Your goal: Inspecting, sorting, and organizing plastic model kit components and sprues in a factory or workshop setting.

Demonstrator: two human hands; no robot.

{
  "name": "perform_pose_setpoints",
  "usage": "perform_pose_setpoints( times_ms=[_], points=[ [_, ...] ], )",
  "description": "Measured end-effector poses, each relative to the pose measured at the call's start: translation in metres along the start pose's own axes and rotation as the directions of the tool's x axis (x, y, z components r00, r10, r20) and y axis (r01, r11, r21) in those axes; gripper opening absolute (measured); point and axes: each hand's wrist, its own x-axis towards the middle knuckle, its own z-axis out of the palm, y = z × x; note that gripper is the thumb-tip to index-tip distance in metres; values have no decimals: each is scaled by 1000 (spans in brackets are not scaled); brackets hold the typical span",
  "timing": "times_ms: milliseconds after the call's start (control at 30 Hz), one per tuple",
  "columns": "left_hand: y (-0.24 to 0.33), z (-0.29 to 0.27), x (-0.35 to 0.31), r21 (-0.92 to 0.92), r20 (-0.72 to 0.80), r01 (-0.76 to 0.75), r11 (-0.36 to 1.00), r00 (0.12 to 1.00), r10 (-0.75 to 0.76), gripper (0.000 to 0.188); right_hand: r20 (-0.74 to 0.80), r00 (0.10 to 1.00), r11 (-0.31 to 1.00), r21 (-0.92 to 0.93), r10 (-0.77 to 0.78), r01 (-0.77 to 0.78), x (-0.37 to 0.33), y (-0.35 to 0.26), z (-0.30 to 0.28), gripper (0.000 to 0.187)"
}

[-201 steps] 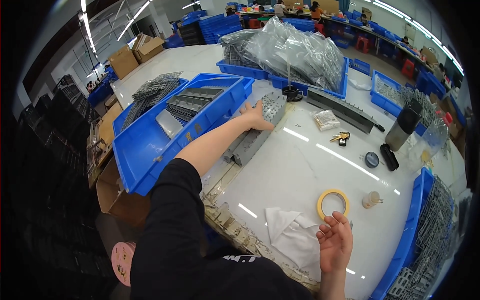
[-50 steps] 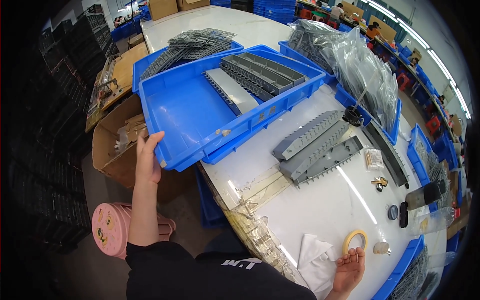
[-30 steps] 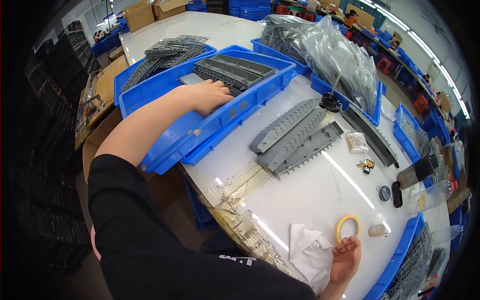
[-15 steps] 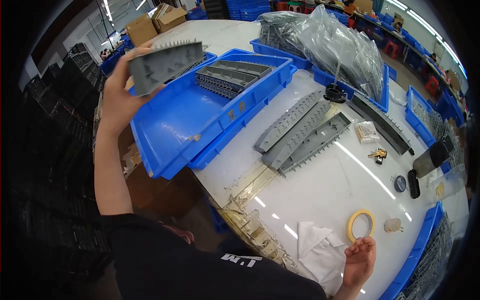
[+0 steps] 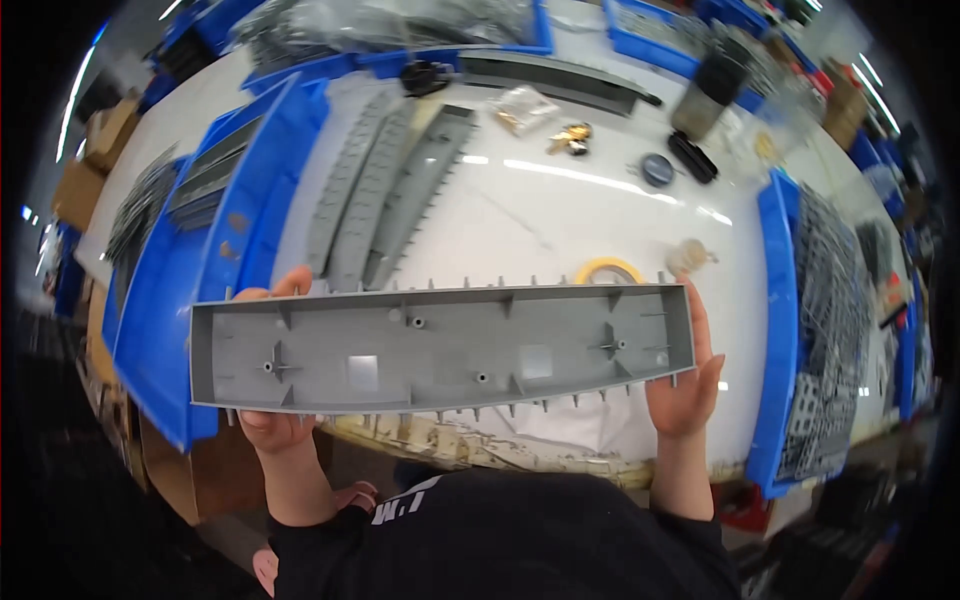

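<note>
A long grey plastic trough-shaped part (image 5: 450,345) with small pegs along both edges is held level in front of me, its hollow side facing up. My left hand (image 5: 278,430) wraps round its left end, fingers showing past the far edge and below the near one. Against the right end, my right hand (image 5: 685,400) grips the part, some fingers hidden behind it. Beyond the part, several similar grey parts (image 5: 415,195) lie side by side on the white table (image 5: 540,220). A roll of yellow tape (image 5: 608,266) and a white cloth (image 5: 575,425) are partly covered by the held part.
On the left, a blue tray (image 5: 160,345) holds more grey parts (image 5: 215,170). Another blue tray (image 5: 775,340) of grey pieces stands at right. Further back lie a small bag (image 5: 523,108), keys (image 5: 572,138), a round lid (image 5: 657,170), a dark-topped bottle (image 5: 710,90) and another long part (image 5: 550,82).
My left hand has brought the grey part from above the left tray to in front of me. My right hand, empty before, now grips its right end. The view has turned right.
</note>
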Motion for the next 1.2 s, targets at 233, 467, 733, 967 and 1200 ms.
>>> perform_pose_setpoints(
  times_ms=[233, 467, 733, 967, 1200],
  points=[
    [-68, 35, -8, -241, -3, 310, 919, 947, -321, 81, -1, 999, 990, -137, -45, 44, 3, -8, -27, 92],
    [-93, 31, -19, -338, -75, 368, 866, 907, -415, 87, -61, 998, 982, -185, 24, -35, -3, -1, -21, 93],
    [-114, 12, -31, -415, 32, 343, 843, 931, -363, 75, -165, 978, 986, -86, 128, -143, -3, 4, -17, 89],
    [-114, 13, -26, -252, 14, 283, 925, 957, -289, 81, -134, 990, 987, -150, 38, -58, -3, 11, -17, 80],
    [-120, 17, -25, -603, 91, 168, 780, 986, -143, 95, -65, 993, 923, -378, -103, 71, -5, 3, -13, 73]
  ],
)
